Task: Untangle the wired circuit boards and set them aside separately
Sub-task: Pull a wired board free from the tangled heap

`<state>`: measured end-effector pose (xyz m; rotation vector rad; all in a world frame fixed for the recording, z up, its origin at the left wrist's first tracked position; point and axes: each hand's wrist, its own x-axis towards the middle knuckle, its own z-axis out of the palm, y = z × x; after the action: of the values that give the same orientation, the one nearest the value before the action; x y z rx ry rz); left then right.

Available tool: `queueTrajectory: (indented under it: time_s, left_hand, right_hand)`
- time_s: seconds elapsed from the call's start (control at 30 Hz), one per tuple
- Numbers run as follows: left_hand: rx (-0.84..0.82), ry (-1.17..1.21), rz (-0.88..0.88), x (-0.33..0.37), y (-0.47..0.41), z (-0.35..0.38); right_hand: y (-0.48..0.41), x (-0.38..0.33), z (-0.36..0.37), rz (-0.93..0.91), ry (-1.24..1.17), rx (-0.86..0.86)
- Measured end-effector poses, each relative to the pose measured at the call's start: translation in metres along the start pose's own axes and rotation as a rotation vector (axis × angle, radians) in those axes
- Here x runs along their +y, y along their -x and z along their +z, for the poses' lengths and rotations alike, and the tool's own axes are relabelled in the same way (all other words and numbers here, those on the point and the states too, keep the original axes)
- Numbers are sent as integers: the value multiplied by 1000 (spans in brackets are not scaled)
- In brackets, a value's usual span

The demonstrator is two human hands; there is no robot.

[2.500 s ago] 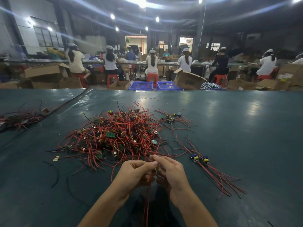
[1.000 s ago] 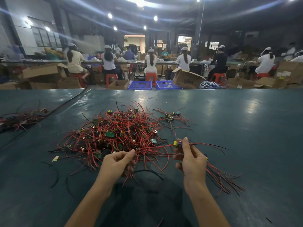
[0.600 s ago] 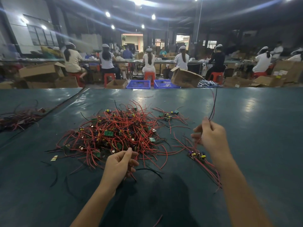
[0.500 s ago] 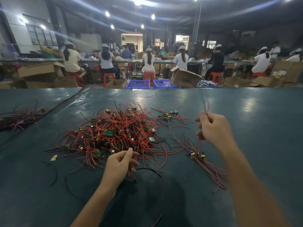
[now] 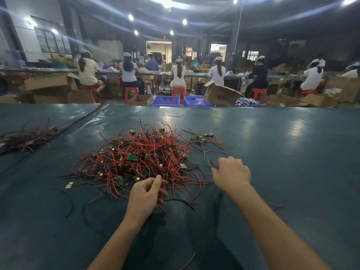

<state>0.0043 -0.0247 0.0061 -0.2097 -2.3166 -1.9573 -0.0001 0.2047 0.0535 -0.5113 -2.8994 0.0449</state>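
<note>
Head view: tangle of wired boards [image 5: 140, 158] on table [image 5: 292, 172].
Left hand [image 5: 148, 191] pinches red strands at the tangle's near edge. Right hand [image 5: 231, 174], just right of the tangle, is blurred, so can't tell its grip. Small board cluster [image 5: 202, 138] lies beyond it.

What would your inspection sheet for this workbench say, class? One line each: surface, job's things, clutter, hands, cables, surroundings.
Surface: teal table, glossy.
Job's things: tangled pile of red-wired boards, centre; small group apart, behind-right.
Clutter: yellow scrap; second heap far left.
Hands: left hand grips strands of the tangled pile; right hand blurred, grip unclear.
Cables: loose black wires, near side.
Surroundings: seated workers, cardboard boxes, blue crates.
</note>
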Motion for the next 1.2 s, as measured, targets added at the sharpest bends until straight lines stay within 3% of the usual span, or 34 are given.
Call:
queueTrajectory:
  time_s: [0.07, 0.23, 0.37, 0.43, 0.57, 0.63, 0.8, 1.07, 1.13, 1.2]
  left_hand:
    - [26, -93, 62, -3, -1, -1]
    - [66, -320, 193, -10, -2, -4]
    - [108, -414, 246, -15, -4, -8]
    - [116, -461, 245, -20, -4, -9]
    - [128, -460, 240, -23, -5, -13]
    - [127, -496, 265, -24, -7, -14]
    - [118, -511, 298, -27, -8, -11]
    - [218, -253, 207, -25, -11, -12]
    - [184, -93, 75, -19, -10, -10]
    - [112, 238, -146, -9, -9, -6]
  right_hand:
    - [3, -21, 3, -84, -84, 57]
    - [14, -69, 19, -184, -273, 2]
    - [25, -102, 21, -264, -584, 474]
    - [24, -122, 15, -364, -602, 586]
    - [11, -152, 19, -378, -375, 200]
    - [6, -154, 25, -324, -382, 18]
    - [5, -136, 32, -265, -591, 17]
    - [35, -103, 24, -328, -1029, 296]
    - [47, -93, 22, -328, -1144, 334]
    - [58, -83, 20, -320, -1258, 315]
